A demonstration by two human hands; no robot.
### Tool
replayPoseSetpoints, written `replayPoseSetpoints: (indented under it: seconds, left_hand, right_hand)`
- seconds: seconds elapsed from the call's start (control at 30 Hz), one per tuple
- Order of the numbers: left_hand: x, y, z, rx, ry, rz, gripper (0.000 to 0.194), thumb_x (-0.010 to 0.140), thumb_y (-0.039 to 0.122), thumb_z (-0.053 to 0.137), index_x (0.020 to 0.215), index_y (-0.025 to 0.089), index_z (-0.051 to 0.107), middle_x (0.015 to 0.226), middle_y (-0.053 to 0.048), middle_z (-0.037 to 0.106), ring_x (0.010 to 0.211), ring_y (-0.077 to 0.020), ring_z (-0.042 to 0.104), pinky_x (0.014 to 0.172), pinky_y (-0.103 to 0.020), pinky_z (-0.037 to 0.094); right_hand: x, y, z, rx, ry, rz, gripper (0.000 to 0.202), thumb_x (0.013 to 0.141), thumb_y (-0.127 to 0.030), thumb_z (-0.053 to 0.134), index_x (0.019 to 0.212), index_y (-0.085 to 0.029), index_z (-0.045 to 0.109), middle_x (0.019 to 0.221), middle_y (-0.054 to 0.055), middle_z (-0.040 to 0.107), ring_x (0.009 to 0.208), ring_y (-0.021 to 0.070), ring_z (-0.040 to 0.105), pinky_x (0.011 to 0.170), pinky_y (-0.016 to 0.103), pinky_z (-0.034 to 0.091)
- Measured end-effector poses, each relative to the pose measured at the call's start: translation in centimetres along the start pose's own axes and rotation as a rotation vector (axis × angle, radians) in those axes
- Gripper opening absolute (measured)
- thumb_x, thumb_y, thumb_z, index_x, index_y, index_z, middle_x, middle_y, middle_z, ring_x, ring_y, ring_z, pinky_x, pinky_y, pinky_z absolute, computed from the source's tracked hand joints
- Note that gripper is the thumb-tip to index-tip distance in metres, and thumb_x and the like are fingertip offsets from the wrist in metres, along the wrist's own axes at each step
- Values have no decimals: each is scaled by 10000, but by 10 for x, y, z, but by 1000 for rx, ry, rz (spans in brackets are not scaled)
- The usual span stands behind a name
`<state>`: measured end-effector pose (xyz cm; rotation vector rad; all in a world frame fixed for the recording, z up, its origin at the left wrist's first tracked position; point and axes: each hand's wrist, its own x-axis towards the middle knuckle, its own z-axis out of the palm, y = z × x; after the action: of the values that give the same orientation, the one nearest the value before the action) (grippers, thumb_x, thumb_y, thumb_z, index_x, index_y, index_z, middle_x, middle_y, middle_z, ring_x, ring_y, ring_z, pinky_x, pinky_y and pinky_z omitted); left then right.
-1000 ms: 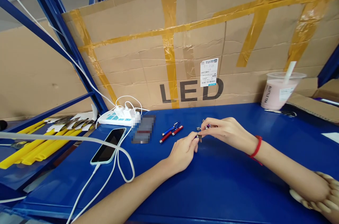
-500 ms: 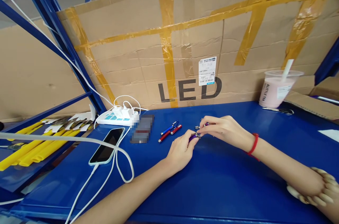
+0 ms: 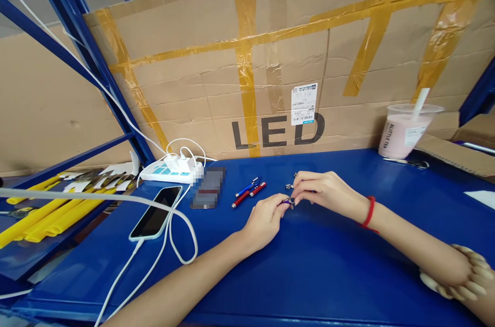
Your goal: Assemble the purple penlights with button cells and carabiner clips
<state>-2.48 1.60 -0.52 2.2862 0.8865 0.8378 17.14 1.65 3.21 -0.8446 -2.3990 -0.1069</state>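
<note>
The left hand (image 3: 263, 219) pinches the purple tube (image 3: 286, 201) above the worktop (image 3: 328, 270), long axis roughly sideways, its metal end toward the right hand (image 3: 323, 187). This hand is nearly closed at that end; whether it grips, I cannot tell.

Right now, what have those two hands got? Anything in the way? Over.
Left hand pinching small purple item. Right hand at its tip, grip unclear. Two red tubes and a blue tube beyond left hand, not between the hands.
</note>
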Motion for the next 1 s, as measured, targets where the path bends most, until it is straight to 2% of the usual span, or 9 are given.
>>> replayPoseSetpoints:
  seconds: [0.2,0.5,1.0]
  left_hand:
    - [0,-3,0,31,45,36,220,897,155,375,866,180,592,726,2,561,660,-125,510,626,-213,371]
    - [1,-1,1,118,72,32,226,893,158,412,826,189,625,714,-10,584,701,-152,539,648,-226,395]
    - [2,-4,2,127,120,22,222,892,175,440,831,196,653,723,-11,597,692,-147,540,653,-222,402]
  right_hand:
    - [0,0,5,108,-20,104,267,881,-337,512,720,-195,670,764,4,605,652,96,576,572,186,402]
    - [0,1,10,258,-98,360,130,777,-297,638,697,-201,675,764,-28,598,474,47,539,495,178,392]
    - [2,0,9,147,-89,339,117,783,-306,629,713,-221,672,785,-26,614,597,83,556,545,196,371]
